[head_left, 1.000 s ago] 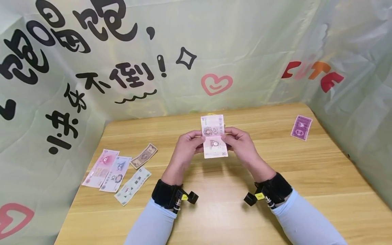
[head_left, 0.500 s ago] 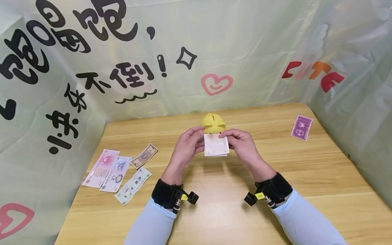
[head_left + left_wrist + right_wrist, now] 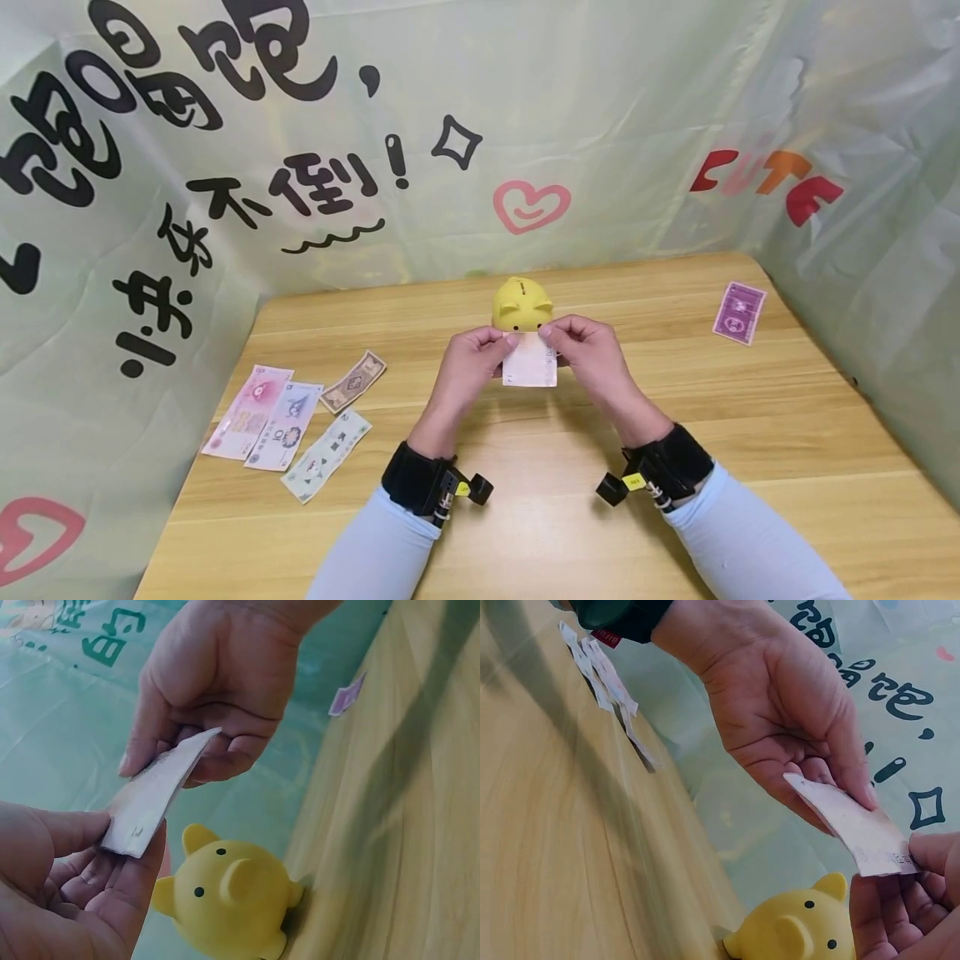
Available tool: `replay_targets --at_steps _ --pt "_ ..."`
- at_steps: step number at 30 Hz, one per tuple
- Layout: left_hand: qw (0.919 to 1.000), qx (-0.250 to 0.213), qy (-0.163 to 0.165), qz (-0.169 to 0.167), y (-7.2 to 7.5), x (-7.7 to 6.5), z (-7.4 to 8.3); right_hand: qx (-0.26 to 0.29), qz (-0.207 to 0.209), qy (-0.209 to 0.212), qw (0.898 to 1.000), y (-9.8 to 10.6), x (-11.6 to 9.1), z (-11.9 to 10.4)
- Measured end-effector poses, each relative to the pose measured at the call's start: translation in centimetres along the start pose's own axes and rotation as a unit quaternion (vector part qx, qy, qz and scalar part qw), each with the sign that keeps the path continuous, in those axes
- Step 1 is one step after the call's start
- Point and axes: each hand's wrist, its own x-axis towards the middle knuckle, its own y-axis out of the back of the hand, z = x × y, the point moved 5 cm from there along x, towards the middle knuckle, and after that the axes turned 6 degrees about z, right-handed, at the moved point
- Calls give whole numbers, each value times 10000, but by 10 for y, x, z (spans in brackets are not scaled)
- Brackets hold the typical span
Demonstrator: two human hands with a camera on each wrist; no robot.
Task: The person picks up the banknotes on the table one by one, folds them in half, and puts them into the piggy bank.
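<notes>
A pale pink banknote [image 3: 529, 362], folded in half, is held up between both hands above the table. My left hand [image 3: 471, 363] pinches its left side between thumb and fingers; my right hand [image 3: 587, 353] pinches the right side near the fold. From the left wrist view, the two layers of the folded banknote [image 3: 161, 793] lie nearly flat together. Just beyond the hands stands a yellow piggy bank [image 3: 522, 302] with a slot on top, its snout toward me. In the head view the note and fingers hide its lower front.
On the wooden table [image 3: 525, 517] at left lie a pink banknote [image 3: 247, 412], a bluish banknote [image 3: 283, 427], a brown banknote [image 3: 352, 382] and a green banknote [image 3: 327, 456]. A purple banknote [image 3: 738, 313] lies far right. Printed cloth [image 3: 615, 125] walls the back and sides.
The banknote's upper half has been folded down toward me over the lower half, bringing the piggy bank into view. My left hand has shifted slightly right, its thumb now at the fold.
</notes>
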Motion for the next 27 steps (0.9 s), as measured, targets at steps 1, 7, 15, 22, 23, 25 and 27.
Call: replay_targets --at_steps 1,7,15,22,23,25,27 --pt "10000 45 -37 3 -1 0 0 -18 26 3 10000 0 -1 0" --pt "9986 375 -307 220 -2 -1 -1 -244 190 84 9995 -1 -2 1" --pt "9947 706 -538 519 -1 -4 1 -193 308 178 9992 -4 -2 2" --pt "9930 642 -572 807 3 -4 1 -107 182 86 9997 -9 -5 4" --pt "9924 612 -586 895 5 -4 1 -86 112 42 9999 -11 -5 4" --pt "9910 520 -629 1061 8 -3 2 -42 -33 -30 10000 -14 -7 5" --pt "9897 384 -675 1202 11 -2 3 22 -166 -85 9998 -17 -8 6"
